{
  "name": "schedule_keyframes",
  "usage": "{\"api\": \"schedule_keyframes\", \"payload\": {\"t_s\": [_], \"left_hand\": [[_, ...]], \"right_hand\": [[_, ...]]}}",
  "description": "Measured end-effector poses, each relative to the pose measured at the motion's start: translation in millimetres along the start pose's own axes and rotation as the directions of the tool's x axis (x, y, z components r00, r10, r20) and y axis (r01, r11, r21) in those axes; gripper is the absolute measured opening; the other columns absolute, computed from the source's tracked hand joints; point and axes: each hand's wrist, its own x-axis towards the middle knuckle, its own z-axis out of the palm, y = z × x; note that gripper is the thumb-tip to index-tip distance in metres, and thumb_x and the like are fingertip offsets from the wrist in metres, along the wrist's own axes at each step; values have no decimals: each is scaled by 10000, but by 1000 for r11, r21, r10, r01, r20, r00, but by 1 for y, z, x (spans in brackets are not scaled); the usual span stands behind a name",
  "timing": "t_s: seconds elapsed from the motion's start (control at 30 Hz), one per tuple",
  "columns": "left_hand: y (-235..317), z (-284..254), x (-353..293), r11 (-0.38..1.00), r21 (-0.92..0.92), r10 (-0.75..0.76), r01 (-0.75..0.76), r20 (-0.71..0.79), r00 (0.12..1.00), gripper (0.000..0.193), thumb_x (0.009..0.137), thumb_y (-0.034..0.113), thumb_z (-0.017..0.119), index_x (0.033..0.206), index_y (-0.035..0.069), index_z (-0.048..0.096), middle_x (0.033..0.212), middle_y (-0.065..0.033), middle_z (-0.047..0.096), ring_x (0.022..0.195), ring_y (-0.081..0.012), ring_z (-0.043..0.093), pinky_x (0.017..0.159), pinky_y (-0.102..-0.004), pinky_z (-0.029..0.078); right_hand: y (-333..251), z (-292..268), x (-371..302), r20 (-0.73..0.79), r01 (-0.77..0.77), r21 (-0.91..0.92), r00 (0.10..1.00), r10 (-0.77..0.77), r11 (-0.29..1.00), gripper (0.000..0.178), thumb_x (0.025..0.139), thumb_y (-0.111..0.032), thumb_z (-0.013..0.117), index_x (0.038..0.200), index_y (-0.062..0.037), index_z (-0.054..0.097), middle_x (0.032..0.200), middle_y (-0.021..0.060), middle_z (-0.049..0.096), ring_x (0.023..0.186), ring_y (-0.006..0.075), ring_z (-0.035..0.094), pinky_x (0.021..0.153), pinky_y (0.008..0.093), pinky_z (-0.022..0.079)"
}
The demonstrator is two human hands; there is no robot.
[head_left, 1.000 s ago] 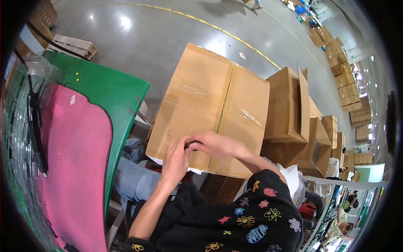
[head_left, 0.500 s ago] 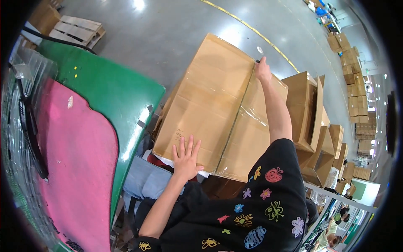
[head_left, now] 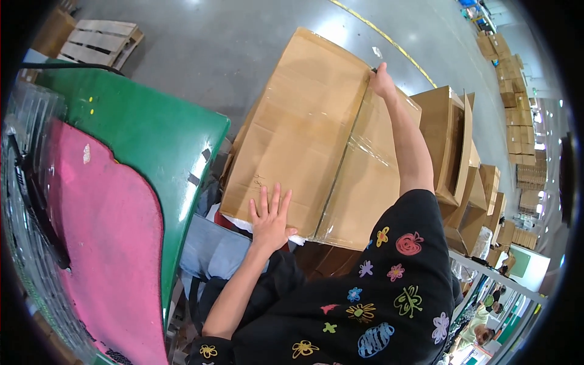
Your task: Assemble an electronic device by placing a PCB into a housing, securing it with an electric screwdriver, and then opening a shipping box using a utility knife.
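A large brown cardboard box (head_left: 292, 128) lies in front of me, its flaps meeting along a dark seam with strips of clear tape across it. My left hand (head_left: 270, 224) rests flat on the box top near its close edge, fingers spread. At the far end of the seam, my right hand (head_left: 382, 82) is closed around a small dark object (head_left: 373, 70), mostly hidden by the fingers, too little of it showing to name. White plastic (head_left: 243, 225) pokes out from under the near edge of the box.
To the left stands a green table (head_left: 140, 109) with a pink sheet (head_left: 115, 231) and clear plastic on it. Opened cardboard boxes (head_left: 441, 134) crowd the right side. A wooden pallet (head_left: 97, 42) lies far left, and blue cloth (head_left: 216, 246) sits beside the box.
The view has shifted slightly, so the table and boxes appear displaced. Both hands keep about the same places on the box, the left flat, the right at the seam's far end.
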Motion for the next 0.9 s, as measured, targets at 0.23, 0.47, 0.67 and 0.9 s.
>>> {"api": "schedule_keyframes", "payload": {"t_s": [0.23, 0.47, 0.67, 0.9], "left_hand": [[-6, 8, -5, 1000, 0, 16, -16, -26, 1000, 1081, 681, 442, 780, 1529, 200, 154, 1600, -91, 45, 1463, -364, -32, 1126, -620, 29], [-11, 9, -5, 995, -29, 94, -98, -117, 989, 977, 727, 386, 757, 1510, 161, 219, 1597, -86, 67, 1464, -361, -19, 1144, -586, 30], [-36, 9, -10, 930, -270, 149, -250, -347, 926, 641, 819, 206, 622, 1403, 80, 390, 1517, -98, 316, 1440, -311, 186, 1149, -524, 112], [-43, 15, -9, 845, -460, 57, -274, -431, 900, 514, 811, 135, 603, 1306, 65, 480, 1342, -123, 496, 1346, -320, 350, 1107, -476, 245]], "right_hand": [[1, 10, -60, 128, 58, 258, 987, -94, 964, 342, 907, -248, 561, 1073, 17, 421, 973, 270, 606, 943, 384, 598, 827, 449, 473], [14, 39, -158, 185, 242, 158, 945, -270, 957, 307, 903, -281, 568, 995, -8, 462, 835, 174, 606, 811, 305, 613, 716, 432, 492], [-45, -14, -247, 619, -62, 182, 782, -66, 981, 289, 914, -225, 491, 1099, -4, 471, 967, 268, 634, 927, 434, 617, 783, 459, 496], [-29, 26, -301, 561, -108, 238, 827, -46, 965, 246, 882, -237, 561, 940, -14, 474, 747, 159, 581, 757, 277, 595, 690, 403, 475]]}}
